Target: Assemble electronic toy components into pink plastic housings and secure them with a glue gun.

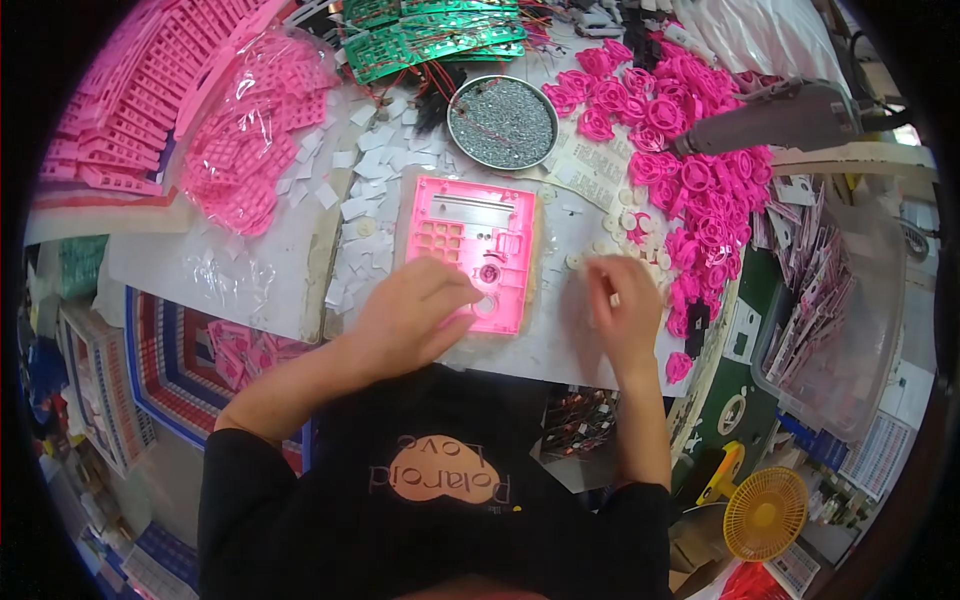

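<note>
Head view: my left hand (410,310) rests curled on the pink panel's (470,245) near edge, long axis running away from me. Right hand (622,300) pinches a small white disc (613,299) just right of it.

Black long-sleeved top; sleeves pushed up; pink oval chest print

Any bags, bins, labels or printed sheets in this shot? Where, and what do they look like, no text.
Clear plastic bag: upper left of the table, crumpled, full of pink grid parts.
Clear plastic bin: right of the table, boxy, holds pink and white carded pieces.
Printed white sheet: behind the right hand, flat, small dark marks.
Round metal tin: top centre, grey, full of small screws.
Left hand: rests on the pink panel.
</note>
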A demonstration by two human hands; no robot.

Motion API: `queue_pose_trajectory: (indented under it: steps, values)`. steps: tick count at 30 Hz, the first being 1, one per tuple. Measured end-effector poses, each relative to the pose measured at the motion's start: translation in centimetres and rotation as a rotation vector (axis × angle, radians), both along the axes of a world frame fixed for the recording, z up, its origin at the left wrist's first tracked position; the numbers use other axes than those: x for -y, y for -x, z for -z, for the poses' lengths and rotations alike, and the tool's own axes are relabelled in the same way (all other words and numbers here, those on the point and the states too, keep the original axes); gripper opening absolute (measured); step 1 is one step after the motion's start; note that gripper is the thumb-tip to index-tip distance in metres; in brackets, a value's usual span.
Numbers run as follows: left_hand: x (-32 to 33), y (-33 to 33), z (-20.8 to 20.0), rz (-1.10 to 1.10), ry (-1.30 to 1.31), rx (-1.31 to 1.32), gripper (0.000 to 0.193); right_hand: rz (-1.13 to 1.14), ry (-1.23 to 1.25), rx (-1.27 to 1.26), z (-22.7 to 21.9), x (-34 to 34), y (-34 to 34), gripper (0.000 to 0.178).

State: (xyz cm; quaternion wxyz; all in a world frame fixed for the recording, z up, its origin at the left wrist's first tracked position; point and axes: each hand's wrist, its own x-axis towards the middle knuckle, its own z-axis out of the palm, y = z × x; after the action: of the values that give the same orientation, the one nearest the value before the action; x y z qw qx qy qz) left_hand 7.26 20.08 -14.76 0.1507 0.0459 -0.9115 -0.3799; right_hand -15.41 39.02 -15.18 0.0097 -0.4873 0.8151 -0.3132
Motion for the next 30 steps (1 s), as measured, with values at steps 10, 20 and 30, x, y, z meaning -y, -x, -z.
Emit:
queue_pose_trajectory:
  steps: [10, 20, 30]
  values:
    - [-1.9, -0.1, -0.3, -0.019, -0.396, 0.156, 0.018, -0.183, 0.173, 0.531, -2.5, 2.7, -8.1, 0.015]
    - [0.6, -0.3, 1.0, 0.022, 0.296, 0.12, 0.037, -0.253, 0.008, -0.14, 0.8, 6.9, -5.9, 0.017]
    - [0.7, -0.4, 1.1, 0.014, 0.29, 0.121, 0.038, -0.126, -0.065, -0.126, 1.4, 7.2, -7.1, 0.02]
